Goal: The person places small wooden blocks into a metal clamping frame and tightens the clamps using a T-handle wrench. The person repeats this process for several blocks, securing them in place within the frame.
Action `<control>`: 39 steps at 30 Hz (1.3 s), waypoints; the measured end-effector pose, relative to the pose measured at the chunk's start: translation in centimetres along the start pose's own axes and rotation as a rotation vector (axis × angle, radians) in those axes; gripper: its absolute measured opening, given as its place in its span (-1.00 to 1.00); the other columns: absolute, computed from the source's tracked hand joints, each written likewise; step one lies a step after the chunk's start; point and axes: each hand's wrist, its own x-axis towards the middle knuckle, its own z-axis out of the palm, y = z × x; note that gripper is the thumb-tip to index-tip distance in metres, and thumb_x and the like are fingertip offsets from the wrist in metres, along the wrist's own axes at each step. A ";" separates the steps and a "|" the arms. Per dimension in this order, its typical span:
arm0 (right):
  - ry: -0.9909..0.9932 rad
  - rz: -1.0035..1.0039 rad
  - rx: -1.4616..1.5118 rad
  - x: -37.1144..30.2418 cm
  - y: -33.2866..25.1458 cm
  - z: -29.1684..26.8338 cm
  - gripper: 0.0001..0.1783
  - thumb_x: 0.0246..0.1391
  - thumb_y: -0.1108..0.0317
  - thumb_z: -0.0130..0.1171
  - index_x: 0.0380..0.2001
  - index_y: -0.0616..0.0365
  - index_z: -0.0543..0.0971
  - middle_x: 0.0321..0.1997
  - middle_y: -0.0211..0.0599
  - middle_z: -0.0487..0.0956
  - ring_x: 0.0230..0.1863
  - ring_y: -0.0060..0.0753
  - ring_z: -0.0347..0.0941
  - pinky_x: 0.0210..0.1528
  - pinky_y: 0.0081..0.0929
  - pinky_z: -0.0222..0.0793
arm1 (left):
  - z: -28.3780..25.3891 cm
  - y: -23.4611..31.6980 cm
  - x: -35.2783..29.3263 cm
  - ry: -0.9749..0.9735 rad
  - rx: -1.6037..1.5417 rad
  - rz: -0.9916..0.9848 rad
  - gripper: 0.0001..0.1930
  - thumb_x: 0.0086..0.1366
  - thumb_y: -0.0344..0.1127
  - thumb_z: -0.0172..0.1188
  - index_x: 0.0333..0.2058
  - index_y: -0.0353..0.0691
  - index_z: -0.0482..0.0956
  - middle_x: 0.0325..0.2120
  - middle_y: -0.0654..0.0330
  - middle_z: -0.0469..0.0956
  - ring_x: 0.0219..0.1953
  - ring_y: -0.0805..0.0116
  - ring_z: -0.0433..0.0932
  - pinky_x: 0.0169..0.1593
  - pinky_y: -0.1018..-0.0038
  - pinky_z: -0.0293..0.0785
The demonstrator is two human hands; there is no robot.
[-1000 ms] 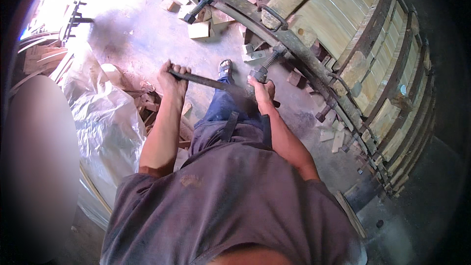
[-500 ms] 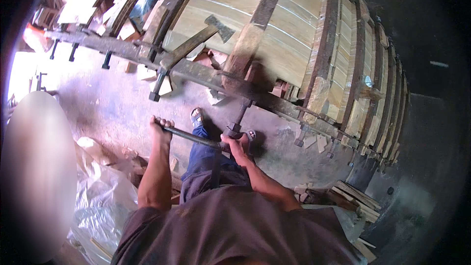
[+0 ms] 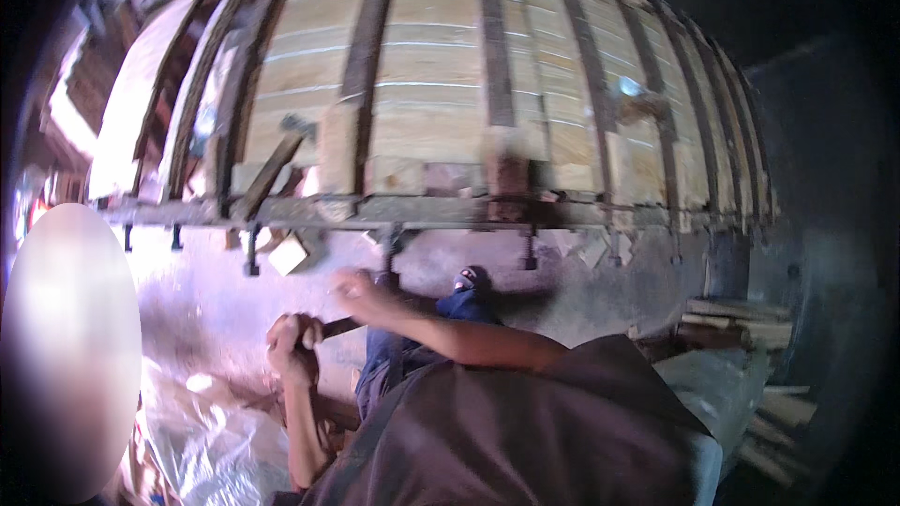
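My left hand [image 3: 294, 334] is closed around the end of a dark metal bar [image 3: 339, 326], the handle of a wrench. The bar's other end runs behind my right forearm, so its head is hidden. Smeared by motion, my right hand [image 3: 354, 289] is beyond the bar, close to a dark clamp screw [image 3: 390, 242] that points towards me from the rail [image 3: 412, 214]. Whether its fingers hold anything is unclear. Past the rail, pale wooden boards [image 3: 427, 56] lie under dark crosswise bars [image 3: 370, 47]. A hatchet-like tool with a wooden handle [image 3: 269, 176] rests by the rail.
More clamp screws [image 3: 251, 251] stick out along the rail. Wood offcuts [image 3: 288, 255] lie on the floor beneath it. Clear plastic sheeting [image 3: 211, 436] is at lower left, and stacked wood strips [image 3: 736, 323] are at right. My shoe [image 3: 472, 278] stands just before the rail.
The view has turned, so the rail now runs level. My right hand has left the wrench's head end and moved forward and left. My left hand still grips the bar.
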 end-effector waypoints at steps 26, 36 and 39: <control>0.281 -0.148 0.150 -8.3 2.1 0.1 -0.67 0.19 0.27 0.08 -0.08 0.27 0.55 0.00 -0.09 0.51 0.07 -0.18 0.38 0.14 -0.25 0.27 | 10.6 -2.8 3.5 -1.391 0.329 0.518 -0.92 0.08 -0.41 0.27 -0.44 -0.24 0.58 -0.45 0.09 0.56 -0.41 0.22 0.57 -0.34 0.40 0.49; 1.197 -0.113 -0.721 -9.4 -17.1 5.1 -0.69 -0.12 0.44 0.24 -0.21 0.21 0.58 -0.34 -0.01 0.58 -0.23 0.04 0.51 -0.12 -0.15 0.39 | 2.7 -8.1 3.4 -1.302 0.564 -0.145 -0.76 0.11 -0.21 0.27 -0.38 -0.26 0.52 -0.34 -0.05 0.57 -0.34 0.04 0.59 -0.33 0.28 0.51; 1.122 0.021 -0.709 -9.4 -15.4 5.1 -0.72 -0.04 0.38 0.21 -0.20 0.17 0.58 -0.28 -0.11 0.60 -0.24 0.03 0.50 -0.15 -0.11 0.38 | 2.9 -7.5 3.0 -1.413 0.600 -0.196 -0.76 0.12 -0.21 0.26 -0.35 -0.26 0.52 -0.32 -0.05 0.57 -0.33 0.02 0.60 -0.31 0.27 0.52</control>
